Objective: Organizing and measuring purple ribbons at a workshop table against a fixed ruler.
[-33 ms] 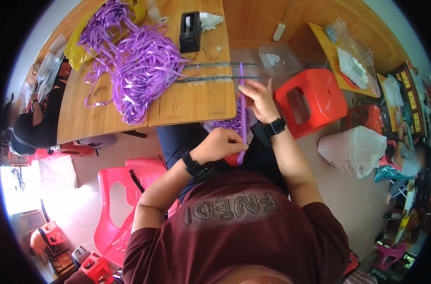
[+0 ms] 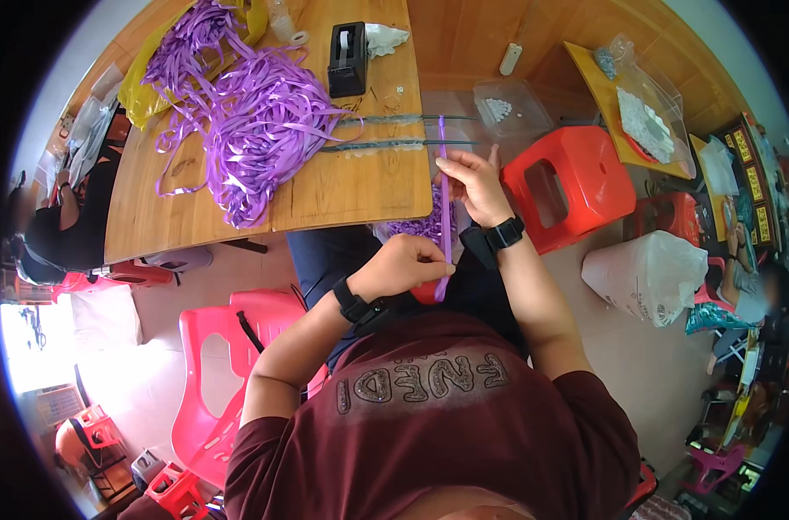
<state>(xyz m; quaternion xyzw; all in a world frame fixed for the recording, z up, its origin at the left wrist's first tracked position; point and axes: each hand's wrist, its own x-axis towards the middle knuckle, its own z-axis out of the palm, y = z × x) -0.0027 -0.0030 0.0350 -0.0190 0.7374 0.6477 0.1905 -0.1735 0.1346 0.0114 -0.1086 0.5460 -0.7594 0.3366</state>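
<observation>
A narrow purple ribbon (image 2: 446, 208) runs lengthwise before me, looped at its far end over thin metal rods (image 2: 451, 142) that stick out past the table's right edge. Its near end is pinched in my left hand (image 2: 405, 265), close to my lap. Farther along, my right hand (image 2: 470, 180) has thumb and fingers closed on the same ribbon, just short of the rods. Below the ribbon, a heap of purple ribbon pieces (image 2: 425, 224) shows beside the table edge. On the table lies a big tangled pile of purple ribbon (image 2: 260, 121).
A black tape dispenser (image 2: 348, 61) stands on the wooden table (image 2: 368, 195), near a yellow bag (image 2: 139, 91). To the right are a red stool (image 2: 576, 186) and a white sack (image 2: 646, 277). A pink chair (image 2: 204, 381) is at my left. Other people sit at both sides.
Hardly anything differs. Both hands keep their grip on the ribbon in nearly the same places.
</observation>
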